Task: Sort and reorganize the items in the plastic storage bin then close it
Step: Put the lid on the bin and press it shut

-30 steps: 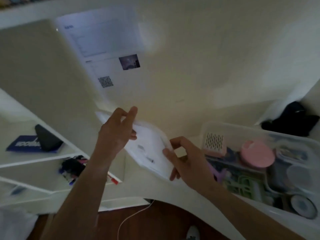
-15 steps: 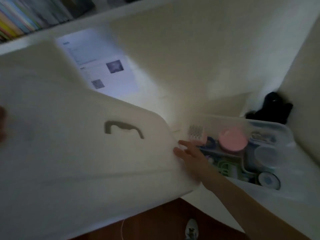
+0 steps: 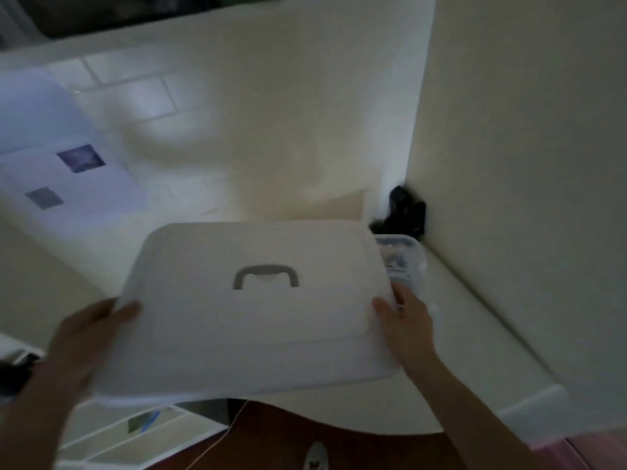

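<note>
lid (image 3: 258, 313) over bin (image 3: 405, 256) on worktop (image 3: 475, 334) | our left hand (image 3: 90, 334) grips left edge | our right hand (image 3: 405, 325) fingers pinch right edge

Lid (image 3: 258, 320) above bin (image 3: 405, 257); paper (image 3: 68, 184) behind, to the left

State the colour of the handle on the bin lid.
Grey, on the white lid; the handle shows best in the head view.
</note>
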{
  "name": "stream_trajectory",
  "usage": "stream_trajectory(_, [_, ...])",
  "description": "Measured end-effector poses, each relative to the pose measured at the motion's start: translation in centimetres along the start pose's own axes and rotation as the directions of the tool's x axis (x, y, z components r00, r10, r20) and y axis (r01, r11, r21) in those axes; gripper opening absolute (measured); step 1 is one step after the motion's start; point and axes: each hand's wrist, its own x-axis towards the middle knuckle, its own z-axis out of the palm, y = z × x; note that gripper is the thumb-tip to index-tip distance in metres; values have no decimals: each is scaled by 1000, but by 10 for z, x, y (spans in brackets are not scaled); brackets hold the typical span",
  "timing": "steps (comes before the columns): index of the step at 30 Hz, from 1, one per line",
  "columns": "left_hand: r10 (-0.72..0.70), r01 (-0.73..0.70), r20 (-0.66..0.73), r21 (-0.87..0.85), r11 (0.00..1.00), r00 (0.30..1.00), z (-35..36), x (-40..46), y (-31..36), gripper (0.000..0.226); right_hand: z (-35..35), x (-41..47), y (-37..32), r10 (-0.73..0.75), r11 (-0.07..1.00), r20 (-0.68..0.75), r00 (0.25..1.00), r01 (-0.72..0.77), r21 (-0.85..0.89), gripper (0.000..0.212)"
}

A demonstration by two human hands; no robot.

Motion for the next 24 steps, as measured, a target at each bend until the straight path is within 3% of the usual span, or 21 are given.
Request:
stream_trajectory(2, [135, -136, 20, 100, 986, 991, 39, 9, 3, 26, -22, 19, 14, 51, 993, -72, 996, -58, -103, 46])
stream_trajectory(7, [246, -278, 135, 346, 896, 960, 151, 41, 5, 33, -39, 67, 46, 132, 971, -209, 969, -169, -171, 53])
stream_trajectory(13, [268, -332, 204, 413, 848, 941, 205, 64, -18, 32, -30, 87, 64, 207, 954, -251, 945, -252, -161, 47])
stream_trajectory(24, [162, -289, 279, 509, 811, 946, 220, 89, -48, 45, -12, 99, 77, 191, 933, -266, 945, -259, -250, 43])
